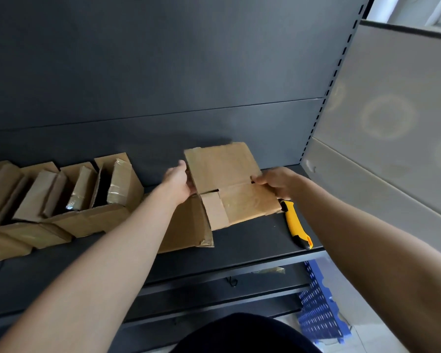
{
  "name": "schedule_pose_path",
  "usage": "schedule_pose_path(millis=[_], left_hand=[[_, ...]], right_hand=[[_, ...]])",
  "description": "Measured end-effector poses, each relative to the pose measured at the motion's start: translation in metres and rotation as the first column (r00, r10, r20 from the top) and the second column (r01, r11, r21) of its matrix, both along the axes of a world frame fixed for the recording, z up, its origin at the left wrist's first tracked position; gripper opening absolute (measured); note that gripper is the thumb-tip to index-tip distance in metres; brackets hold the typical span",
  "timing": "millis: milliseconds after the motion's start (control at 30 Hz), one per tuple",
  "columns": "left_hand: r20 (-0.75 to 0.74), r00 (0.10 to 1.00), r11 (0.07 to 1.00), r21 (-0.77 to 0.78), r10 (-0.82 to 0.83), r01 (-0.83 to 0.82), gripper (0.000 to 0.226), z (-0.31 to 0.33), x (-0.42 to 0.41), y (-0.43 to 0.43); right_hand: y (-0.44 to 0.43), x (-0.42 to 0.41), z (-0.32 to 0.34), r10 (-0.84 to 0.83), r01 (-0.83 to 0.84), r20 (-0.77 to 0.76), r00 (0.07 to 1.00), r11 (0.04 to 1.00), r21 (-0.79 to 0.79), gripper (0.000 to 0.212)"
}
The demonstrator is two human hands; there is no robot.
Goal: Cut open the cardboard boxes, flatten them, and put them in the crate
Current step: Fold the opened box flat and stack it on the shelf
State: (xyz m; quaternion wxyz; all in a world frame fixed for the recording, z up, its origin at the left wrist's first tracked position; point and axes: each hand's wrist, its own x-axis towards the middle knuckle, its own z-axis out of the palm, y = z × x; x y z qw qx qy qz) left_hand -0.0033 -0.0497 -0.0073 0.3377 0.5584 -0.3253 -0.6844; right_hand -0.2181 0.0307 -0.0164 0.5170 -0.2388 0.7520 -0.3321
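One cardboard box (224, 169) between fingers (261, 180), left hand (178, 182), right hand (278, 184), apparently pinched

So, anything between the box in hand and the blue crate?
Nothing blocks it outright. The left hand and right hand grip the box. The yellow knife lies on the shelf at the box's right, toward the blue crate below; lifting the box should clear it. The crate's opening is out of view.
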Motion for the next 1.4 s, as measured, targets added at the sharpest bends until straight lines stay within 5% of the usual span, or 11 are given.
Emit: schedule_pose_path(millis=[133,233,333,533,633,733,900,1033,1267,1400], left_hand=[[0.239,0.97,0.998,-0.039,-0.045,0.056,0.024,-0.015,0.03,-0.006],[0.508,0.86,0.992,-0.081,-0.045,0.1,0.041,-0.027,0.054,-0.005],[0.615,0.772,0.981,0.01,-0.158,0.193,0.059,-0.029,0.069,0.004],[0.676,0.647,0.929,0.165,-0.352,0.332,0.075,-0.047,0.09,0.012],[0.684,0.636,0.926,0.165,-0.356,0.34,0.079,-0.056,0.095,0.007],[0.664,0.661,0.929,0.156,-0.349,0.335,0.087,-0.065,0.093,0.003],[0.727,0.6,0.936,0.181,-0.333,0.301,0.092,-0.082,0.079,-0.004],[0.724,0.595,0.926,0.168,-0.349,0.338,0.091,-0.09,0.057,-0.006],[0.736,0.526,0.867,0.167,-0.427,0.47,0.099,-0.096,-0.001,0.0],[0.75,0.498,0.848,0.157,-0.436,0.507,0.099,-0.096,-0.03,0.007]], right_hand=[[-0.021,0.029,-0.009,-0.026,0.026,-0.085,0.996,1.0,-0.001,0.042],[-0.033,0.06,-0.019,-0.008,0.008,-0.043,0.999,1.0,0.0,0.037],[-0.037,0.092,-0.032,0.007,-0.007,-0.022,1.0,1.0,0.016,0.032],[-0.039,0.125,-0.051,0.203,-0.194,-0.039,0.978,0.968,0.161,0.029],[-0.044,0.124,-0.053,0.203,-0.205,0.028,0.979,0.962,0.18,0.05],[-0.043,0.12,-0.056,0.221,-0.217,-0.002,0.975,0.959,0.181,0.04],[-0.047,0.075,-0.06,0.09,0.006,-0.465,0.881,0.98,0.201,0.019],[-0.022,0.025,-0.076,-0.029,0.333,-0.75,0.661,0.907,0.258,0.041],[0.027,-0.019,-0.098,0.128,0.232,-0.643,0.755,0.866,0.444,0.062],[0.038,-0.034,-0.095,0.173,0.141,-0.634,0.753,0.9,0.412,0.05]])
